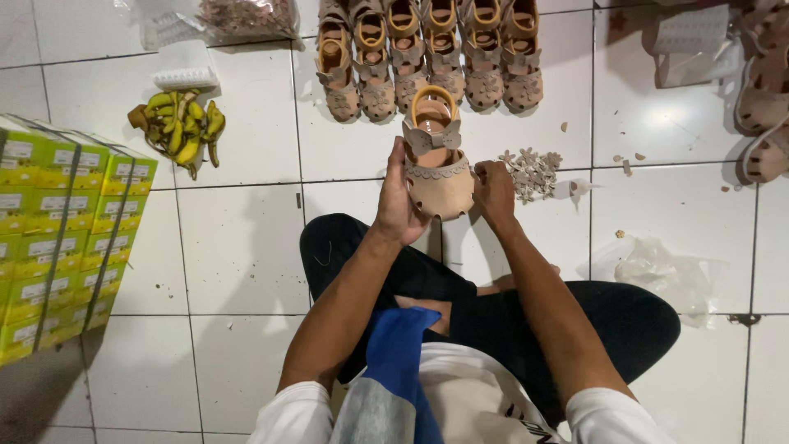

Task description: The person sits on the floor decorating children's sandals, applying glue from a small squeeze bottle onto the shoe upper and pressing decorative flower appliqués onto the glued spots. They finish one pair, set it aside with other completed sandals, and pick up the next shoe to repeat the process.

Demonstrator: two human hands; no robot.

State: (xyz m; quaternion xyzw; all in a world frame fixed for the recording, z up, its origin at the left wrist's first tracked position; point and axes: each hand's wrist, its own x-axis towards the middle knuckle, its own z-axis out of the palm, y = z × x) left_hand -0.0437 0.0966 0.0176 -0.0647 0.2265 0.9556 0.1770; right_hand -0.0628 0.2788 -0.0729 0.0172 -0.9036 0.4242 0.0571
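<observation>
While stacked green boxes (62,230) and bananas (181,127) are lying at the left, the left hand (399,201) and right hand (493,193) are each gripping a pink child's sandal (436,156), holding it sole-down above the tiled floor (238,247) for close work. Finished sandals (427,53) are waiting in rows just beyond, with loose flower trims (532,171) lying near the right hand.

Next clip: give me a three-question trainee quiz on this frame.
1. True or false: both hands hold the sandal.
2. What lies left of the sandal rows? A) bananas B) scissors C) bottle
3. What small pieces lie just right of the right hand?

Key:
1. True; the left hand grips the other side.
2. A, bananas.
3. Flower cutouts on the floor.
</observation>
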